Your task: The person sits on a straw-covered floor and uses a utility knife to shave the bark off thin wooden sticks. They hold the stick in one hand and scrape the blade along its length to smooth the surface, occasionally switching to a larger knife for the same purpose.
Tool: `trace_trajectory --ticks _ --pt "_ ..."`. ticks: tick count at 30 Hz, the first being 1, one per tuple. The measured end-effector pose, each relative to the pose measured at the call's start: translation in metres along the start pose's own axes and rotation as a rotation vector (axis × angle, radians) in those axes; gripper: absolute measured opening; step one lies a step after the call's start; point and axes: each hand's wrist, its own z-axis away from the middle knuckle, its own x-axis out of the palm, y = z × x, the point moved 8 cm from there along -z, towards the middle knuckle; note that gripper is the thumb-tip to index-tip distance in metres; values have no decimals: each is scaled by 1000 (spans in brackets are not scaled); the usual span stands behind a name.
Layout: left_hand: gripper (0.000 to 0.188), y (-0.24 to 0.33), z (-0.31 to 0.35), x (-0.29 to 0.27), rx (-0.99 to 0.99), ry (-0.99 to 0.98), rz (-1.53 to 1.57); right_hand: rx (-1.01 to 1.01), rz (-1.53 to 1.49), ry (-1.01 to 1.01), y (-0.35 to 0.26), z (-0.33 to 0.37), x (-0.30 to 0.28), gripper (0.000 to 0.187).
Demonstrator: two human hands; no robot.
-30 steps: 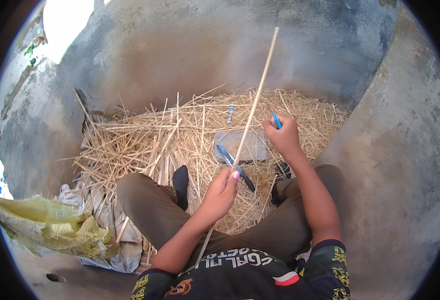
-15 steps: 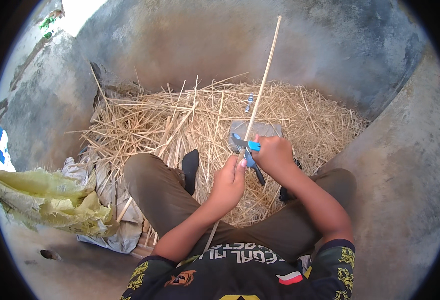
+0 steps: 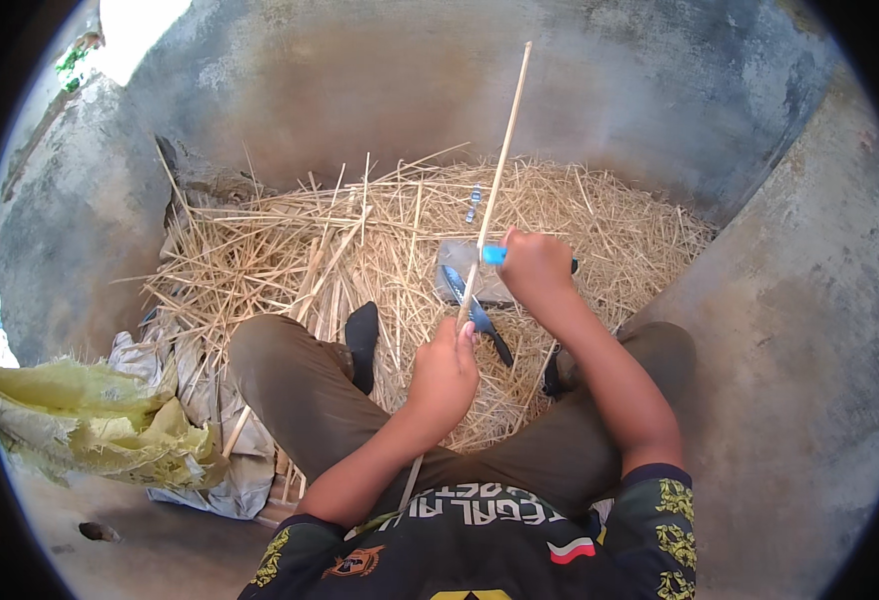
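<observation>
A long, thin pale wooden stick (image 3: 505, 150) slants up and away from my left hand (image 3: 444, 378), whose thumb and fingers are closed around its lower part. Its near end passes under my left forearm toward my shirt. My right hand (image 3: 538, 270) grips a blue-handled knife (image 3: 495, 255) farther up, held against the stick. The knife's blade can hardly be made out now. Below, a second knife (image 3: 492, 328) with a blue blade and dark handle lies partly on a grey block (image 3: 456, 255), crossed by the stick.
Loose shavings and strips (image 3: 600, 225) cover the floor ahead, with longer strips (image 3: 260, 250) heaped to the left. A torn yellow sack (image 3: 90, 425) lies at the far left. Concrete walls (image 3: 400, 90) rise around me. My folded legs (image 3: 290, 390) flank the work.
My right hand and the knife have slid up the stick, away from my left hand. The second knife shows more fully. The whole view has shifted slightly.
</observation>
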Motion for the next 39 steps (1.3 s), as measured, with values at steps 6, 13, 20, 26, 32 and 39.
trace_trajectory --ticks 6,13,20,26,32,39 --pt "26 18 23 14 67 -127 49 644 59 -162 117 -34 -39 25" --pt "29 28 37 18 79 -310 306 723 -93 -32 140 -16 -54 28" --pt "30 8 22 23 -112 -389 601 538 -594 83 82 10 -21 42" --pt "27 -3 11 19 -91 -303 640 246 -329 162 41 5 -65 40" --pt "28 -29 1 15 -146 -239 591 -152 -223 94 -39 34 -24 32" --pt "26 -15 3 12 -166 -265 696 -278 -158 141 -52 41 -20 33"
